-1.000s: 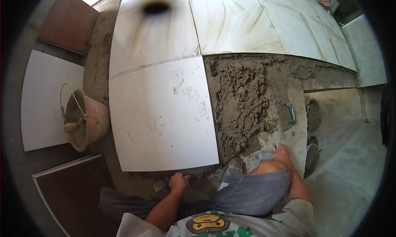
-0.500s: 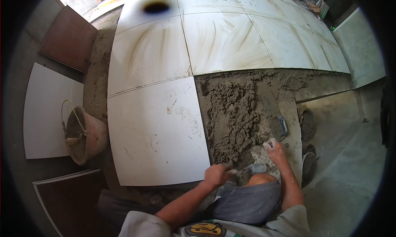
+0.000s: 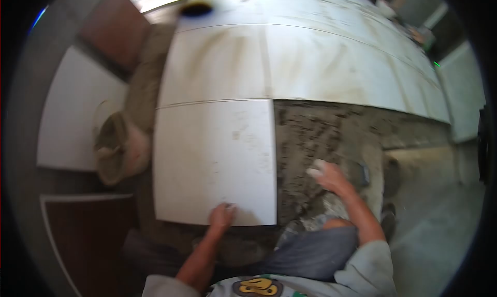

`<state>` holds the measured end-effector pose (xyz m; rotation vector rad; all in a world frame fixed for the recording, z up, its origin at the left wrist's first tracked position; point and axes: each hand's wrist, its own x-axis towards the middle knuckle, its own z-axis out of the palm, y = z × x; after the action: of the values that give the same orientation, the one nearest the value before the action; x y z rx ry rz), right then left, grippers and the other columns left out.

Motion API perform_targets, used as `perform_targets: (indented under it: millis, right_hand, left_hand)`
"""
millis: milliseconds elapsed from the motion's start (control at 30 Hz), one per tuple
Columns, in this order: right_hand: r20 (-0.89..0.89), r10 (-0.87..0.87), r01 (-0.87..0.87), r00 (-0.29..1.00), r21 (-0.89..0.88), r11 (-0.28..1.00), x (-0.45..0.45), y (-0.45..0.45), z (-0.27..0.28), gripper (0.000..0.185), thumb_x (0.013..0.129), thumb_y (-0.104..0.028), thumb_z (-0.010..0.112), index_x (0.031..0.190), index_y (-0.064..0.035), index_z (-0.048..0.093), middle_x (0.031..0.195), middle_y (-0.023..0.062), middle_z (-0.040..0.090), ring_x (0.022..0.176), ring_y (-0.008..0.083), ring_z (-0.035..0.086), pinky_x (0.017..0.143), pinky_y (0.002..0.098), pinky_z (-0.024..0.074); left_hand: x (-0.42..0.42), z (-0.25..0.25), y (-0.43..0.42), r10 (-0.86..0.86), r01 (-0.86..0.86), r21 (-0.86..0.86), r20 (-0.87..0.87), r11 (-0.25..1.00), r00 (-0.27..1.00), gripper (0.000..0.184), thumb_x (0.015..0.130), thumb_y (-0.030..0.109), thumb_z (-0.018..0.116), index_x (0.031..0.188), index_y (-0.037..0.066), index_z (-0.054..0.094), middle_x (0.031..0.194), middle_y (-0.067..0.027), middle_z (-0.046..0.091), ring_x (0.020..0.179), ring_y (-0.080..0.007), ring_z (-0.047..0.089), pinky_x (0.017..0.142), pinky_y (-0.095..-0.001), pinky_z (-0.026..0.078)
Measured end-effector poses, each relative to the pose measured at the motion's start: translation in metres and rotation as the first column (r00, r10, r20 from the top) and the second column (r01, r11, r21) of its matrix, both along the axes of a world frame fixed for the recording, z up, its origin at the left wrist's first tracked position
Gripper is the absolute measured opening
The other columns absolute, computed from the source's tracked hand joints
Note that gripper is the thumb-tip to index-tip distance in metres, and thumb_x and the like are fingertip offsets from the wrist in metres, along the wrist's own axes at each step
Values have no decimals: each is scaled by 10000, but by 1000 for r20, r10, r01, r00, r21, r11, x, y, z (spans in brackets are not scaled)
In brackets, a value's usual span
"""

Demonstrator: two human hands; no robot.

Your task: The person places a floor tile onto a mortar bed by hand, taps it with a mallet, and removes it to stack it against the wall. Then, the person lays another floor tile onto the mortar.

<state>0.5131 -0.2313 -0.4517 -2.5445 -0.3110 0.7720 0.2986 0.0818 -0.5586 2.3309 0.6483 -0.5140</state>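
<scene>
My left hand (image 3: pixel 222 216) is at the near edge of a large white tile (image 3: pixel 207 157) marked with smudges. Its fingers look curled, with a small dark spot at them that is too blurred to name. Over the rough grey mortar (image 3: pixel 300 142) to the right of that tile is my right hand (image 3: pixel 328 176). Its fingertips look whitish, and motion smears them, so their closing cannot be read. A tool with a blue-grey handle (image 3: pixel 365 174), probably a trowel, lies on the mortar's right side, apart from my right hand.
A bucket (image 3: pixel 137 149) stands left of the tile. A white panel (image 3: pixel 72 121) and brown boards (image 3: pixel 93 235) lie or lean along the left. Laid tiles (image 3: pixel 316 64) with brown streaks stretch behind the mortar. A drop-off or lower floor (image 3: pixel 424 193) shows at right.
My left hand has moved left, from the mortar's near edge onto the tile. My right hand has reached forward and left over the mortar. The camera view has shifted and blurred.
</scene>
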Motion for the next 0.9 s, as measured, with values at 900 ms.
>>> perform_targets:
  millis: [900]
  right_hand:
    - [-77,-522,395,850,-561,727,-86,-268,-91,427,761,-333,649,1012,10,604,1039,227,608,976,407,572,817,475,456]
  left_hand:
    - [-5,9,-19,448,-405,299,-86,864,890,444,791,265,632,1102,-32,525,1137,-214,522,1053,-355,514,896,-422,418]
